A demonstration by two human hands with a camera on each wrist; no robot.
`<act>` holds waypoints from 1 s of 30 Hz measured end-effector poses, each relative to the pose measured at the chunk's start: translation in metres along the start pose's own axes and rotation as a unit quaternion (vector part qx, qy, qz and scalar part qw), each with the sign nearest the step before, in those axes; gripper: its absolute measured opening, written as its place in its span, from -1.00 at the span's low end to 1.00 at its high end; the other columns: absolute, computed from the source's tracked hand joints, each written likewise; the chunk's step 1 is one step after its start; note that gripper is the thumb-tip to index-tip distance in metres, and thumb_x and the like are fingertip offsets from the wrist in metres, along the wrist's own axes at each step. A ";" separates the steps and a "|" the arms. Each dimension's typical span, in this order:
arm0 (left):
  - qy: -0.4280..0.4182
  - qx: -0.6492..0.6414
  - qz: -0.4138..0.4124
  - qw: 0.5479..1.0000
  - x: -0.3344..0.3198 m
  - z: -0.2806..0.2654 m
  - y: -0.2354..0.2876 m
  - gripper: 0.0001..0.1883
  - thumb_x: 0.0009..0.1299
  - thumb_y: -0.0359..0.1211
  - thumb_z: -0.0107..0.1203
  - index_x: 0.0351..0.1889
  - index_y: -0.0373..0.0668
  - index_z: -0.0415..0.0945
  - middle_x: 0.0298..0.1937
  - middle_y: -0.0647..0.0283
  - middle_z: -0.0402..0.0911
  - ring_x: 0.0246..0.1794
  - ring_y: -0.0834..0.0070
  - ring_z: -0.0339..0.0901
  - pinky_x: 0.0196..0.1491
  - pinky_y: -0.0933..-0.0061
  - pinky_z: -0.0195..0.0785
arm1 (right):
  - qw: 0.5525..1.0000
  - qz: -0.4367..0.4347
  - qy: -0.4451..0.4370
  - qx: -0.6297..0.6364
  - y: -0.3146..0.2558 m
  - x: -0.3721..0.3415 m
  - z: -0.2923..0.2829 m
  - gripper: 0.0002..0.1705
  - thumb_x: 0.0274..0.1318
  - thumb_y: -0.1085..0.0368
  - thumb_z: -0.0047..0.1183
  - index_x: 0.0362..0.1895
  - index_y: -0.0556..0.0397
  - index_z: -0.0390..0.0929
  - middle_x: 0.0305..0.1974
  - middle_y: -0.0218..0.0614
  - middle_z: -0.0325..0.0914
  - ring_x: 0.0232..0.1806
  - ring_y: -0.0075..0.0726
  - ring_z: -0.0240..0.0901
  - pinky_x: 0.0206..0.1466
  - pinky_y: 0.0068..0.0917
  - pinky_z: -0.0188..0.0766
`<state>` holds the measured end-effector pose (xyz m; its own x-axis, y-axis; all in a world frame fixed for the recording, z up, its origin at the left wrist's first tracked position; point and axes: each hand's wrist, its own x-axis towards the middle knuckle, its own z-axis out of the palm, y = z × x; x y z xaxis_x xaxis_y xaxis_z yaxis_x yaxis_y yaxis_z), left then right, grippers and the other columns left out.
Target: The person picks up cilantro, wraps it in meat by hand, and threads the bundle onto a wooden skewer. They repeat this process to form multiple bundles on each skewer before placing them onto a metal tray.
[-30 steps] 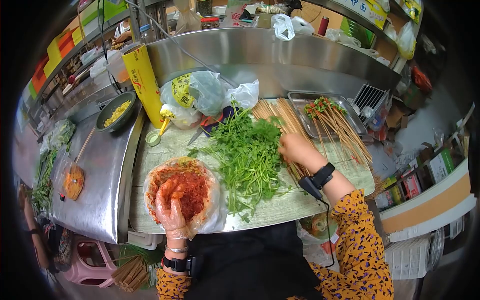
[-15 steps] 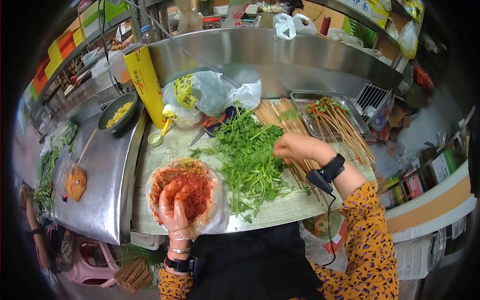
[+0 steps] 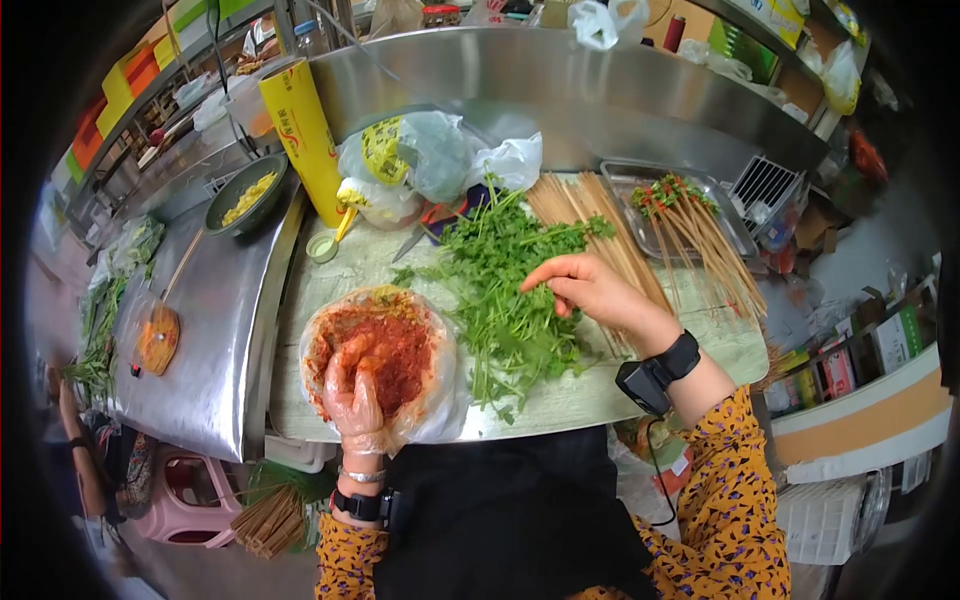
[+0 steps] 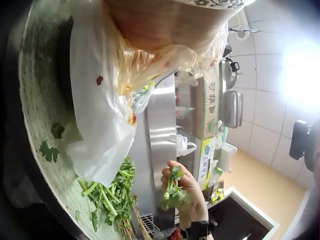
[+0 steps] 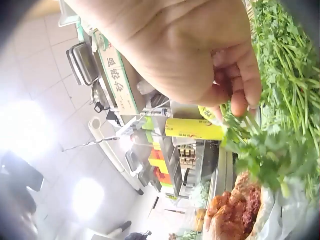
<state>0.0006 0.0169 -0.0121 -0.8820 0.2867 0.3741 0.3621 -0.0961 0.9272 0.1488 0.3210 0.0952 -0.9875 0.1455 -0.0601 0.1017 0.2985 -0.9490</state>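
A: Where is the coriander?

B: Take the head view, with the coriander heap [image 3: 505,275] on the table [image 3: 340,272] as the clock's centre. A coriander sprig [image 4: 173,194] is apart from it, up in the right hand [image 3: 600,292].

A: How do those fingers stand?

B: Narrow. They are curled, pinching the sprig near its stems, above the heap's edge at three o'clock.

A: And the left hand [image 3: 354,402]?

B: At eight o'clock, in a clear plastic glove, its bent fingers in the red mixture [image 3: 400,352] inside a plastic-lined bowl [image 3: 446,350]. The fingertips are buried, so I cannot tell whether they grip any.

A: What lies round about?

B: Bare bamboo skewers [image 3: 590,205] fan out at two o'clock, just beside the heap. Farther along that line, a metal tray [image 3: 728,212] bears skewers tipped with red-and-green food [image 3: 675,196]. Plastic bags [image 3: 435,155] sit at eleven, and a yellow printed box [image 3: 302,142] stands upright, slightly tilted, at ten.
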 end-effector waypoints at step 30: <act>-0.191 -0.235 -0.250 0.920 -0.019 0.037 0.083 -0.79 0.29 -0.57 -0.03 -0.11 -0.39 0.43 -0.33 0.16 0.56 -0.45 0.46 0.54 -0.41 0.52 0.46 | 0.949 -0.290 0.097 -0.073 -0.022 -0.016 0.112 -0.91 -0.06 0.50 0.10 -0.38 0.12 0.55 -0.31 -0.30 0.52 -0.23 -0.41 0.46 -0.17 -0.50 0.39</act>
<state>0.0587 0.0387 0.0569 -0.7008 0.7115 -0.0516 -0.3085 -0.2370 0.9212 0.1491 0.2060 0.0826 -0.8437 0.0829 0.5304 -0.4223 0.5075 -0.7511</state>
